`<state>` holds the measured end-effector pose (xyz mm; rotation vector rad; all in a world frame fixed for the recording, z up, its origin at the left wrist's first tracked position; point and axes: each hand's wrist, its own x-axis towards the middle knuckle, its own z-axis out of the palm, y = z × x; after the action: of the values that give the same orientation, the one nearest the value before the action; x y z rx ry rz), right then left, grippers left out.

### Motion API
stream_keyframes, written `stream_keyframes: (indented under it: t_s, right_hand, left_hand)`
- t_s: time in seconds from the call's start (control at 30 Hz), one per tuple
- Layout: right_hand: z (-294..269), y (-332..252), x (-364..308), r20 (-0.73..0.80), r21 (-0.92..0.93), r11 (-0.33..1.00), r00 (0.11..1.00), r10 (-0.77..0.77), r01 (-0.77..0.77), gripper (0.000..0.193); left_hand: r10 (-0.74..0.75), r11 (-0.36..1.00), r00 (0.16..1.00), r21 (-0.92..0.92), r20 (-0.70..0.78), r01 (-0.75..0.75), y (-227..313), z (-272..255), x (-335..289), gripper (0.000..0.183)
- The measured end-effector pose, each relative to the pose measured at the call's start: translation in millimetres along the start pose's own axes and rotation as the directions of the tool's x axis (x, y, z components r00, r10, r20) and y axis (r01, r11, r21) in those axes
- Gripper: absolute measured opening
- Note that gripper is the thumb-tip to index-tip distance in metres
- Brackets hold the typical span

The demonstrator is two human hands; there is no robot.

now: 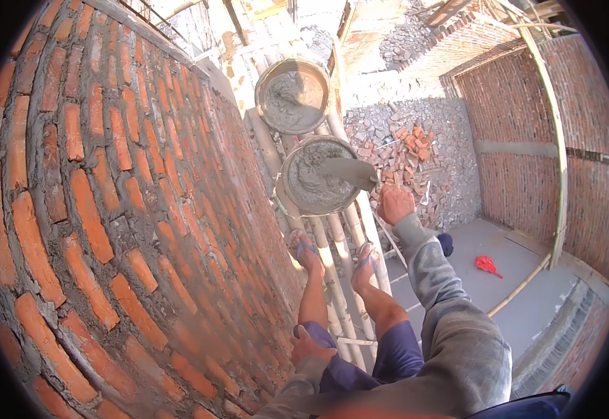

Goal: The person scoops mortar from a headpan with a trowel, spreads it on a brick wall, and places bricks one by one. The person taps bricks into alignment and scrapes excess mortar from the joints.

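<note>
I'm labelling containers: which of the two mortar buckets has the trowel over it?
The lower bucket in the picture: the right hand holds the trowel over its mortar; the upper bucket shows no tool.

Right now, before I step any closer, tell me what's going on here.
The person's right hand grips a trowel, its blade over the nearer bucket of grey mortar. The left hand is down by the thigh. They stand on bamboo poles beside a brick wall; a second mortar bucket sits just beyond.
</note>
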<state>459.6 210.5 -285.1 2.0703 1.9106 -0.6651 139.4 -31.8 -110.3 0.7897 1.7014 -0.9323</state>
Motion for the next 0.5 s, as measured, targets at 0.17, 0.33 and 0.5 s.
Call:
stream_keyframes:
  t_s: [0.17, 0.33, 0.5]
  right_hand:
    - [61.4, -21.6, 41.5, 0.046, 0.044, 0.999, 0.999, -0.027, 0.025, 0.022]
    - [124.9, -27.5, 80.0, 0.097, 0.194, 0.979, 0.994, 0.043, -0.062, 0.037]
    - [102.2, 30.7, 34.3, 0.058, 0.399, 0.917, 0.998, -0.008, -0.016, 0.044]
  left_hand:
    - [0.002, 1.0, 0.999, -0.029, -0.042, -0.004, -0.2, 13.0, -4.5, 0.131]
    - [0.027, 0.998, 0.996, -0.062, -0.081, -0.032, 6.8, 12.6, -5.2, 0.132]
    - [-0.009, 0.996, 0.997, -0.087, -0.081, 0.002, 9.4, 22.0, -2.0, 0.134]
